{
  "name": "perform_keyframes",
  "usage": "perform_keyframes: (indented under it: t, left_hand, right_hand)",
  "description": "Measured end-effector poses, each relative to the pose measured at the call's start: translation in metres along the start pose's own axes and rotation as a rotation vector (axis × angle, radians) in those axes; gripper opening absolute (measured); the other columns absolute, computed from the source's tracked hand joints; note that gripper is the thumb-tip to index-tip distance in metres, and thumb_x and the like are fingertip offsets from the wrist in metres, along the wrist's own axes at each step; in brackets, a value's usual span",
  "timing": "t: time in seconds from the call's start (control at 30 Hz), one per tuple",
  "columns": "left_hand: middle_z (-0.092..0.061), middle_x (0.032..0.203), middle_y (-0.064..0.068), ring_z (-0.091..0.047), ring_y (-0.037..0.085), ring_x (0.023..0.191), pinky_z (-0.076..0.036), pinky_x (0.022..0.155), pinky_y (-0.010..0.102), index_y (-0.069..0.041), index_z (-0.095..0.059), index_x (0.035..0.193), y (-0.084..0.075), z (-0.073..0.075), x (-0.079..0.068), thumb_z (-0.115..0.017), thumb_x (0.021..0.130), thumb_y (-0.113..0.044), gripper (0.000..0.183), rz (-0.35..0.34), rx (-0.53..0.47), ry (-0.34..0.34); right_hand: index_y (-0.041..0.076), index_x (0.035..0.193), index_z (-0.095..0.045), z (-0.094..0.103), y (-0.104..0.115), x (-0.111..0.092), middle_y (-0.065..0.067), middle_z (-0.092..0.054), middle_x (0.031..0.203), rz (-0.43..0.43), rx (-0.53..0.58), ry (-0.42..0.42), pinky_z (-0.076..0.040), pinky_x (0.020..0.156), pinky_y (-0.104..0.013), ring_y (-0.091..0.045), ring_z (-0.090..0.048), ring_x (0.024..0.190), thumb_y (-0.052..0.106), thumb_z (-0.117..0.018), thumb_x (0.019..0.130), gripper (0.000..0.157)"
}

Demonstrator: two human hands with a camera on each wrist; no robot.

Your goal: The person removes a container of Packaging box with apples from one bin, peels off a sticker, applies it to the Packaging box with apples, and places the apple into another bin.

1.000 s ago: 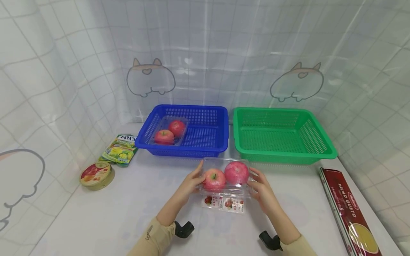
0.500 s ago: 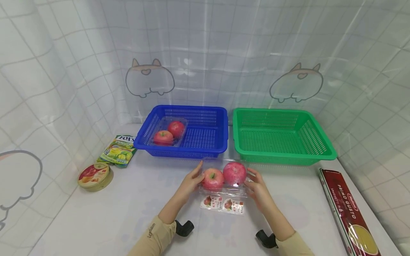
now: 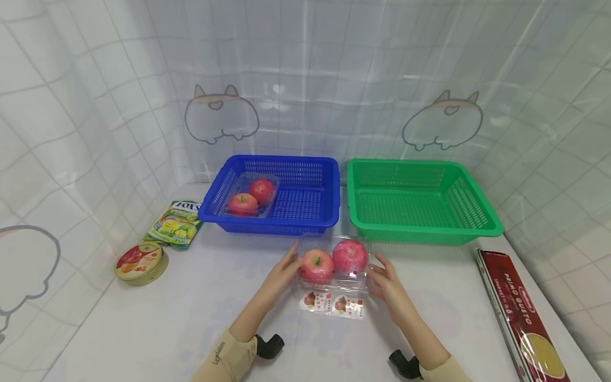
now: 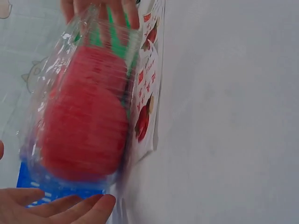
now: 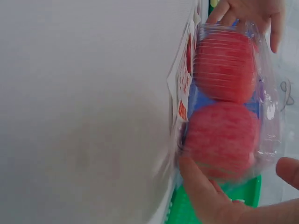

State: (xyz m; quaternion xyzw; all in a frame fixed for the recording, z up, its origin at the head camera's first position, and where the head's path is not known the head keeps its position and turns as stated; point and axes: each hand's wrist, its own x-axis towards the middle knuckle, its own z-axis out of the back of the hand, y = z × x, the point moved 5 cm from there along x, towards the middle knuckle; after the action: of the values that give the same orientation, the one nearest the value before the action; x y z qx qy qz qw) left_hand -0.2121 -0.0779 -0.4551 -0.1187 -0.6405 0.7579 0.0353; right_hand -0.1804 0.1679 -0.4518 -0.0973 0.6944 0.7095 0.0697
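A clear plastic clamshell (image 3: 334,286) with two red apples inside, one apple (image 3: 317,266) at left and another apple (image 3: 350,257) at right, lies on the table. My left hand (image 3: 281,276) is at its left end, the fingers loosely extended; the left wrist view has these fingers (image 4: 79,210) just beside the plastic. At the opposite end is my right hand (image 3: 389,289), fingers spread. Its thumb (image 5: 288,170) stands apart from the box in the right wrist view, while a finger (image 5: 191,172) lies close against the lower edge. Whether either hand touches it is hard to tell.
Behind stand a blue basket (image 3: 305,225), holding another clamshell of apples (image 3: 243,204), and a green basket (image 3: 415,233). Printed labels (image 3: 331,304) lie before the clamshell. A FOX'S bag (image 3: 176,225) and round tin (image 3: 140,262) are left; a spaghetti box (image 3: 520,313) is right.
The right hand's fingers have spread slightly away from the clamshell's end, and the left hand has eased a little outward. The clamshell stays nearly in place; the view shifts slightly.
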Motion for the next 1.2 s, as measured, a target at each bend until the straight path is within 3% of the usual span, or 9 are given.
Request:
perform_keyframes:
  t: [0.13, 0.23, 0.33, 0.57, 0.67, 0.93, 1.2]
  left_hand:
    - [-0.036, 0.14, 0.027, -0.038, 0.043, 0.125, -0.038, 0.099, 0.052, -0.005, -0.025, 0.145, 0.0, 0.009, -0.009, -0.044, 0.097, -0.029, 0.057, 0.001, -0.025, -0.043]
    - [-0.046, 0.132, 0.026, -0.046, 0.041, 0.118, -0.041, 0.095, 0.05, -0.003, -0.031, 0.141, 0.0, 0.018, -0.014, -0.044, 0.097, -0.027, 0.052, -0.026, -0.05, -0.096]
    - [-0.052, 0.124, 0.026, -0.051, 0.039, 0.113, -0.044, 0.093, 0.049, 0.0, -0.037, 0.136, -0.001, 0.025, -0.019, -0.045, 0.097, -0.023, 0.046, -0.068, -0.061, -0.151]
    - [-0.057, 0.113, 0.025, -0.054, 0.037, 0.106, -0.047, 0.088, 0.043, 0.006, -0.048, 0.123, -0.002, 0.031, -0.027, -0.045, 0.096, -0.017, 0.035, -0.097, -0.088, -0.224]
    - [-0.059, 0.11, 0.024, -0.057, 0.034, 0.102, -0.048, 0.086, 0.041, 0.007, -0.052, 0.118, -0.001, 0.032, -0.029, -0.045, 0.096, -0.016, 0.032, -0.095, -0.084, -0.232]
    - [-0.061, 0.106, 0.02, -0.06, 0.026, 0.098, -0.049, 0.083, 0.036, 0.005, -0.056, 0.113, 0.0, 0.033, -0.032, -0.045, 0.096, -0.016, 0.03, -0.098, -0.067, -0.239]
    - [-0.062, 0.104, 0.022, -0.059, 0.011, 0.09, -0.048, 0.08, 0.027, 0.006, -0.057, 0.11, -0.007, 0.033, -0.035, -0.046, 0.095, -0.013, 0.027, -0.144, -0.068, -0.254]
  right_hand:
    - [0.003, 0.137, -0.032, 0.007, 0.001, -0.011, -0.023, -0.047, 0.122, -0.019, -0.137, -0.064, -0.048, 0.081, -0.04, -0.032, -0.052, 0.104, 0.015, -0.045, 0.093, 0.047]
    - [-0.001, 0.123, -0.044, 0.01, 0.001, -0.016, -0.015, -0.054, 0.105, -0.031, -0.227, -0.099, -0.043, 0.063, -0.031, -0.022, -0.053, 0.084, 0.013, -0.047, 0.089, 0.036]
    - [-0.002, 0.11, -0.05, 0.012, -0.002, -0.016, -0.01, -0.056, 0.095, -0.025, -0.334, -0.101, -0.041, 0.061, -0.029, -0.018, -0.052, 0.078, 0.011, -0.052, 0.085, 0.029]
    - [0.001, 0.1, -0.062, 0.006, -0.009, -0.013, -0.002, -0.057, 0.079, 0.079, -0.777, 0.01, -0.042, 0.058, -0.029, -0.015, -0.05, 0.07, 0.016, -0.069, 0.077, 0.028]
    - [0.004, 0.098, -0.064, 0.002, -0.011, -0.014, -0.001, -0.054, 0.078, 0.092, -0.847, 0.027, -0.041, 0.058, -0.03, -0.015, -0.047, 0.068, 0.018, -0.074, 0.073, 0.031]
    - [0.004, 0.087, -0.062, -0.007, -0.012, -0.015, -0.001, -0.053, 0.077, 0.123, -1.051, -0.023, -0.043, 0.054, -0.033, -0.017, -0.051, 0.067, 0.023, -0.079, 0.066, 0.033]
    - [0.011, 0.076, -0.061, -0.008, -0.016, -0.017, -0.001, -0.052, 0.081, 0.167, -0.997, 0.007, -0.045, 0.061, -0.035, -0.016, -0.051, 0.072, 0.013, -0.079, 0.065, 0.022]
